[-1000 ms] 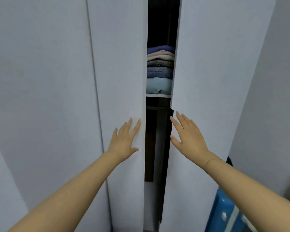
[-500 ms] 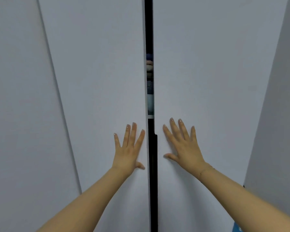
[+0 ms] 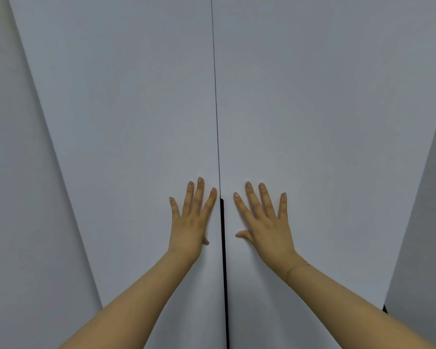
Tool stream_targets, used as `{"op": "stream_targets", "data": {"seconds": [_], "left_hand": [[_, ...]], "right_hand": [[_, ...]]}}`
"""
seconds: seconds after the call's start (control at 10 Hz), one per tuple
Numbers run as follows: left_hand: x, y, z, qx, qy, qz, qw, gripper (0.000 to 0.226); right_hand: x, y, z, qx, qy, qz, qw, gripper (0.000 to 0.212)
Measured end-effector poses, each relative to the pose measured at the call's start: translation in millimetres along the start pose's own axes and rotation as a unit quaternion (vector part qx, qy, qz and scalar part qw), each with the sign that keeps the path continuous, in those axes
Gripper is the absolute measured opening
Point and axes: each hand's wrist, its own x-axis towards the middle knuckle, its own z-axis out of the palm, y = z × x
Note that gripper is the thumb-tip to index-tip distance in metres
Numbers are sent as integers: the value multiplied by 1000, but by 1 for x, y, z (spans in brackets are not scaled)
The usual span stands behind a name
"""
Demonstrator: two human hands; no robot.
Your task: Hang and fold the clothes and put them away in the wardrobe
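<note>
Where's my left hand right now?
In the head view, the left hand lies flat on the left wardrobe door, just left of the centre seam.

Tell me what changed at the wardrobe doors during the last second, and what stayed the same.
The left door and right door swung shut; the gap narrowed to a thin seam, hiding the folded clothes. The left hand and right hand stayed flat on their doors, fingers straight, gripping nothing.
</note>
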Motion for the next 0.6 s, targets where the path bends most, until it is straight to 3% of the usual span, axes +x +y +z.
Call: {"op": "stream_targets", "data": {"seconds": [0.2,0.4,0.5,0.6], "left_hand": [[2,1,1,26,-4,-10,1000,152],[3,-1,-23,32,-36,8,999,140],[-18,-12,-54,71,-77,35,994,120],[-53,-26,-78,52,-18,16,998,102]], "right_hand": [[1,0,11,-14,-7,1,1000,101],[8,-6,-7,7,-105,36,994,104],[8,-10,-42,29,-173,40,984,98],[3,-15,-89,56,-188,61,979,90]]}}
